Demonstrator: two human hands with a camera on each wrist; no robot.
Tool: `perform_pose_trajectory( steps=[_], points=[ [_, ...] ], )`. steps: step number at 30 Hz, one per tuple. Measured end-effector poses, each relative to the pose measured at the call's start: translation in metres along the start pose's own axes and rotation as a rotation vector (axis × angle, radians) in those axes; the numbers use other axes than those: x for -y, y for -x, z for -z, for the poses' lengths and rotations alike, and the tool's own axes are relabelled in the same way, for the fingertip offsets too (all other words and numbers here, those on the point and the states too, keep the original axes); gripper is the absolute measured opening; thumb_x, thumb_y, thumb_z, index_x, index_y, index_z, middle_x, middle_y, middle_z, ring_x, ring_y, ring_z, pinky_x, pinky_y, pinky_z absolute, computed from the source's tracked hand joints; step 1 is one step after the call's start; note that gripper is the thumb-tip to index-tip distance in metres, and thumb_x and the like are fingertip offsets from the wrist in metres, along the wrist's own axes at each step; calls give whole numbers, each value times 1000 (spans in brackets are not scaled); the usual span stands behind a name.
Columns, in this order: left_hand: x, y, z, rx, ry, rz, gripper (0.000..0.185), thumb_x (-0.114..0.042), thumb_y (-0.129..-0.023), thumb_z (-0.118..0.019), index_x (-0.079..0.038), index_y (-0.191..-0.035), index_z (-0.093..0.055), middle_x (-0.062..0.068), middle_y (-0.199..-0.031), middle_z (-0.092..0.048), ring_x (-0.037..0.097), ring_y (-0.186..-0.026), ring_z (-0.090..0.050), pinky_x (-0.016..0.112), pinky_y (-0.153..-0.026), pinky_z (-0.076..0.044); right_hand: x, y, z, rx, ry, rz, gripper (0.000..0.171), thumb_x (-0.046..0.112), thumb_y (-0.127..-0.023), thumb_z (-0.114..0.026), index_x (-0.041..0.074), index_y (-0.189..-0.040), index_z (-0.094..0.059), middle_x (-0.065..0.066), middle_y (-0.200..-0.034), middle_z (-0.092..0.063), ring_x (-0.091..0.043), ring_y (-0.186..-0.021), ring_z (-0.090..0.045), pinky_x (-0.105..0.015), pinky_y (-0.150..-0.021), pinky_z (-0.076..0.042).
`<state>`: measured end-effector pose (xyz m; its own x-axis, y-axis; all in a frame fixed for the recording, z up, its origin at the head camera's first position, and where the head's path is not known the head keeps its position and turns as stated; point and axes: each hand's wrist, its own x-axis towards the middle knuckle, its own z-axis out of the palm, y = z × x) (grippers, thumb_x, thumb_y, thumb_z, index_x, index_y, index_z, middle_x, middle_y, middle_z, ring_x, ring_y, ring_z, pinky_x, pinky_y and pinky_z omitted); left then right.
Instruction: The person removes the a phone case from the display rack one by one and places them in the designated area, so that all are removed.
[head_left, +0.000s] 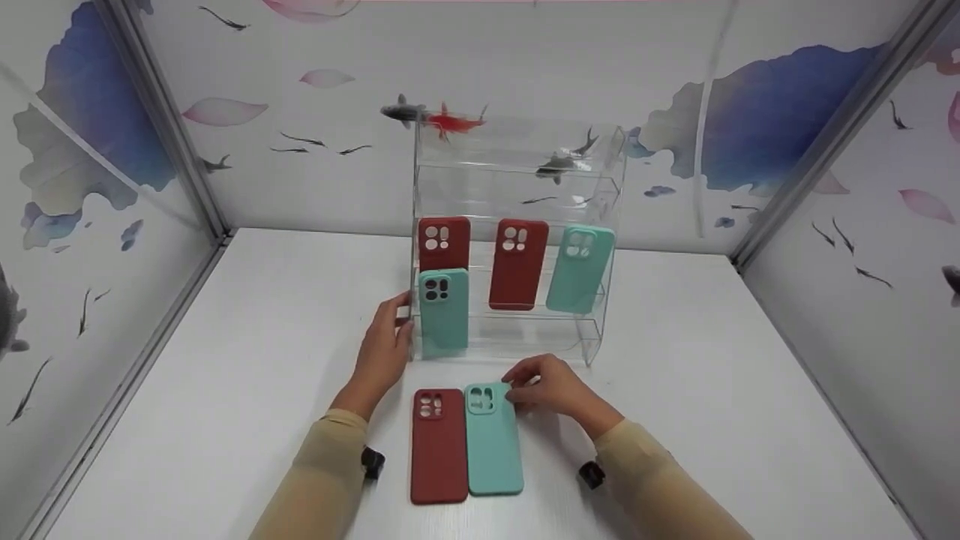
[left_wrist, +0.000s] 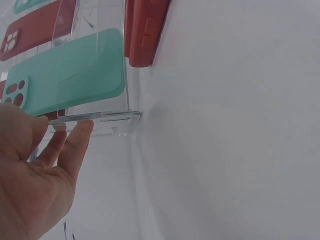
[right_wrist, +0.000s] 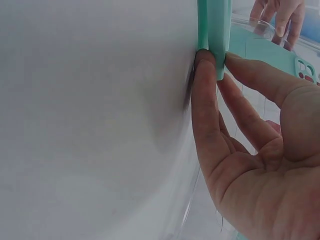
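Observation:
On the table in the head view, a turquoise phone case [head_left: 496,457] lies beside a red phone case [head_left: 439,461], camera cutouts away from me. My right hand [head_left: 551,386] pinches the turquoise case by its far right corner; the right wrist view shows thumb and fingertips on either side of its edge [right_wrist: 219,45]. With thumb and fingers, my left hand [head_left: 382,349] grips the left side panel of a clear tiered display rack [head_left: 525,330]. Just inside that panel stands another turquoise case [head_left: 445,319], on the lowest filled tier.
Higher on the rack lean a red case [head_left: 444,251] at left, a second red case [head_left: 517,266] mid-tier and a turquoise case [head_left: 581,270] at right. Printed white walls [head_left: 300,187] enclose the white table [head_left: 247,322] at the back and sides.

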<state>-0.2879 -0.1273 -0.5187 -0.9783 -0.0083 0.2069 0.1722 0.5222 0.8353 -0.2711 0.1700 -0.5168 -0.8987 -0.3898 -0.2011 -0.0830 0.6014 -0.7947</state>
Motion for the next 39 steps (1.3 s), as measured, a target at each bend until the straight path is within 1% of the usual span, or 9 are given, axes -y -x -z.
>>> perform_pose_trajectory(
  steps=[13,16,22,27,31,35,39],
  points=[
    [1,1,-1,11,-2,13,48,-15,-111,-47,-16,-157,-36,6,-153,-46,27,-135,-57,44,-118,-47,2,2,-2,-6,1,-47,22,10,-86,-82,9,-107,-78,-4,-93,-71,-14,-72,-67,-28,-65,-62],
    [1,1,-1,12,-5,19,48,-16,-111,-47,-17,-157,-35,6,-154,-46,27,-135,-57,44,-118,-47,2,2,-3,-9,5,-53,22,10,-85,-82,9,-107,-78,-3,-93,-71,-14,-72,-67,-27,-64,-62],
    [0,2,1,15,-1,10,48,-15,-110,-48,-16,-157,-36,7,-154,-46,28,-135,-57,44,-118,-47,2,0,-4,-6,9,-46,23,9,-84,-83,8,-106,-78,-4,-92,-70,-13,-72,-68,-28,-65,-63],
    [-1,2,2,10,1,15,48,-16,-110,-48,-16,-157,-36,6,-153,-46,27,-136,-56,44,-118,-47,9,-2,-3,-7,59,-42,22,9,-83,-84,9,-105,-78,-2,-90,-69,-13,-73,-65,-26,-65,-61],
    [-1,2,0,8,1,13,48,-15,-110,-48,-16,-157,-36,6,-154,-46,27,-136,-56,44,-118,-47,18,-3,-3,-18,114,-33,22,10,-86,-82,8,-107,-77,-3,-94,-70,-15,-76,-64,-28,-68,-62],
    [0,1,-1,7,4,19,48,-14,-110,-48,-16,-157,-36,6,-154,-46,28,-136,-56,44,-117,-48,29,-6,-4,-68,178,-6,20,11,-90,-79,9,-109,-76,-4,-99,-72,-16,-81,-64,-30,-72,-63],
    [1,1,-2,3,11,18,47,-14,-110,-48,-16,-156,-37,7,-153,-47,30,-136,-56,45,-117,-48,41,-11,-9,-112,189,36,21,12,-93,-76,9,-113,-76,-6,-105,-73,-19,-87,-66,-33,-78,-64]
  ],
)
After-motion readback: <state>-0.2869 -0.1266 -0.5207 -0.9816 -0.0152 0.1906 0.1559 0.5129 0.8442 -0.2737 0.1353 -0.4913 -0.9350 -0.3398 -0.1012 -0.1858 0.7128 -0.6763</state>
